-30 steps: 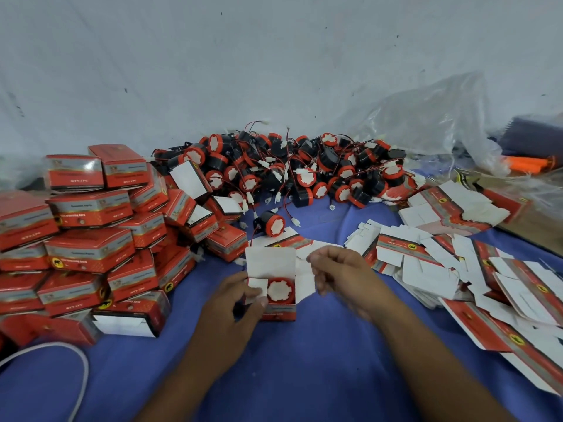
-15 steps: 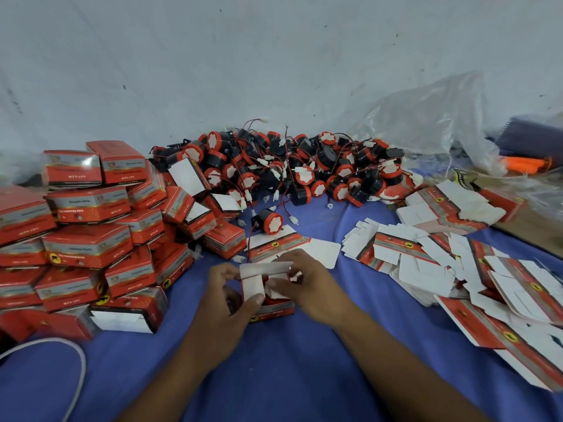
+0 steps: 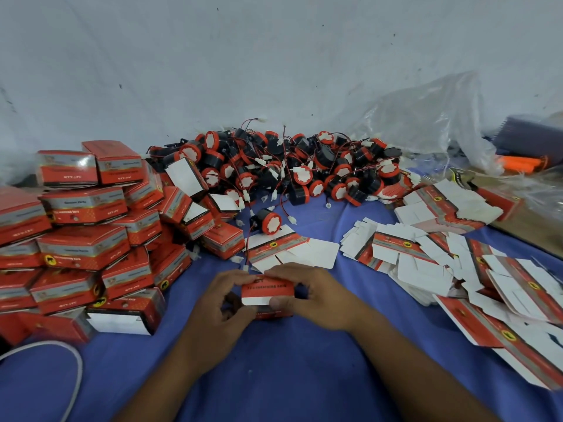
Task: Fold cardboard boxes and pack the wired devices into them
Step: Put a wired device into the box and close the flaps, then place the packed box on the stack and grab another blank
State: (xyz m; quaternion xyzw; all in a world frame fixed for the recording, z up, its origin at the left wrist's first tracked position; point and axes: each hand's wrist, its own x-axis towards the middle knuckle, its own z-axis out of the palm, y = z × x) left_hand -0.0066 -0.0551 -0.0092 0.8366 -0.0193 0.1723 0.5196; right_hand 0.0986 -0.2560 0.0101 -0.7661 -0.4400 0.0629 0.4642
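A small red cardboard box (image 3: pixel 268 292) sits on the blue cloth at the centre, its red-and-white lid flap folded down over the top. My left hand (image 3: pixel 224 303) grips its left side with curled fingers. My right hand (image 3: pixel 310 295) holds its right side, thumb on the white edge of the flap. The device inside is hidden. A heap of black-and-red wired devices (image 3: pixel 292 166) lies behind, with one loose device (image 3: pixel 268 220) nearer. Flat unfolded boxes (image 3: pixel 457 260) spread out to the right.
A stack of closed red boxes (image 3: pixel 85 236) fills the left side. One flat box (image 3: pixel 292 251) lies just behind my hands. A clear plastic bag (image 3: pixel 426 117) and an orange item (image 3: pixel 518 162) sit at the back right. A white cable (image 3: pixel 73 370) curves at the lower left.
The box's white lid flap stood up and the device's red face showed. The flap has come down over the top, and both hands have closed in round the box.
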